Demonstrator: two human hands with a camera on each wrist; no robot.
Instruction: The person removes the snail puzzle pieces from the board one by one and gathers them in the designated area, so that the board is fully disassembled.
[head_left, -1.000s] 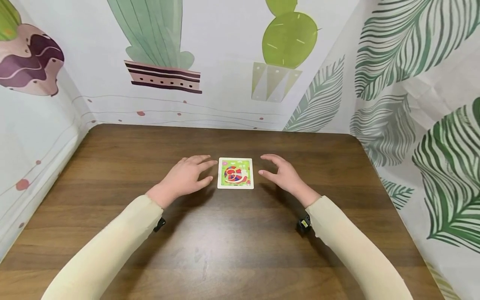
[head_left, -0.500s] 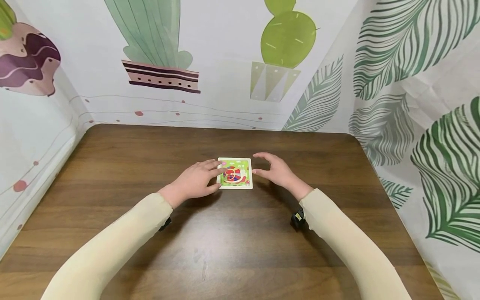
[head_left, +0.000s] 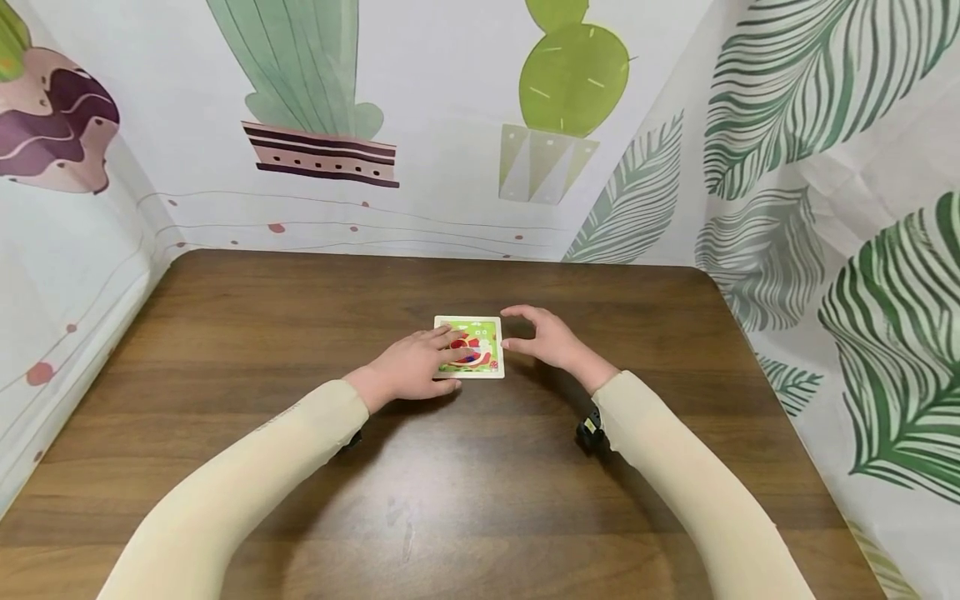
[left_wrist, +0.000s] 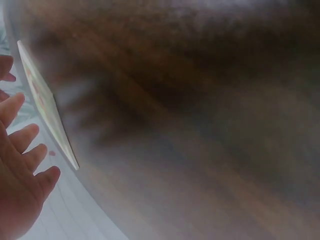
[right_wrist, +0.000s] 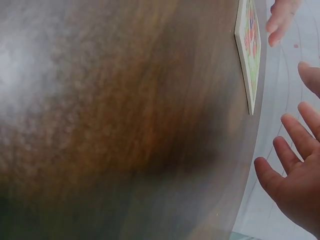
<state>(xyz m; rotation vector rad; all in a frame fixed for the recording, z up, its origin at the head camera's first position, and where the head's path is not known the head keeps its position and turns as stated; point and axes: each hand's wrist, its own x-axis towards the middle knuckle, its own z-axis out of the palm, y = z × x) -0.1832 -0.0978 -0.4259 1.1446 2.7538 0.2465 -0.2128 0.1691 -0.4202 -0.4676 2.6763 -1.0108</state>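
A thin square picture board (head_left: 486,348) with a white border and a red-and-blue snail on green lies flat on the table, like a child's puzzle. My left hand (head_left: 411,367) reaches over its left side with fingers spread, hiding part of the snail. In the left wrist view, the fingers of that hand (left_wrist: 22,175) show above the board (left_wrist: 49,107) with a gap under them. At the board's right edge is my right hand (head_left: 553,340), thumb and fingers apart, fingertips right by the border. The right wrist view shows the right hand (right_wrist: 300,182) with its fingers spread, holding nothing.
The brown wood-grain table (head_left: 450,500) has rounded far corners. Behind it hangs a white cloth (head_left: 450,167) printed with cacti and leaves, which also runs along both sides. A small black device (head_left: 590,432) sits at the right wrist, below the sleeve.
My left hand has moved rightward from beside the board to over its left part. My right hand has shifted slightly left, up to the board's right edge. The board has stayed in place.
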